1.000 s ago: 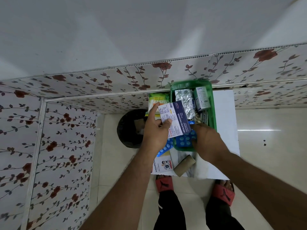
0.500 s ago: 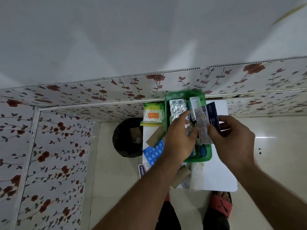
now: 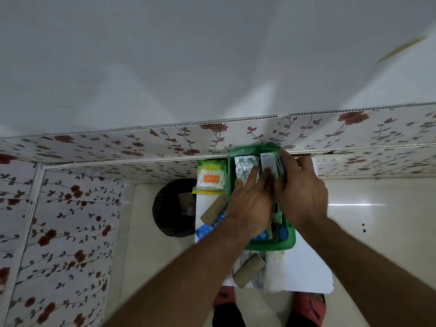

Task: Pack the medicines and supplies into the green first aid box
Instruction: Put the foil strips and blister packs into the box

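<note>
I saw the green first aid box (image 3: pixel 271 245) on the white table (image 3: pixel 313 267), against the far wall. Both hands were inside it: the left hand (image 3: pixel 251 204) lay flat, fingers spread over a foil strip (image 3: pixel 244 166), grip released; the right hand (image 3: pixel 302 192) pressed a white carton (image 3: pixel 267 161), though whether it grasped anything I could not tell. A cotton-swab pack (image 3: pixel 211 178) sat just left of the box.

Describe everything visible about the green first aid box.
The green first aid box is a rectangular, translucent-looking plastic tray, lid not in view, lying flat on the white table with its far end near the floral wall. It holds a foil strip, a white carton and blue items. Both hands, left hand and right hand, reach into it.
</note>
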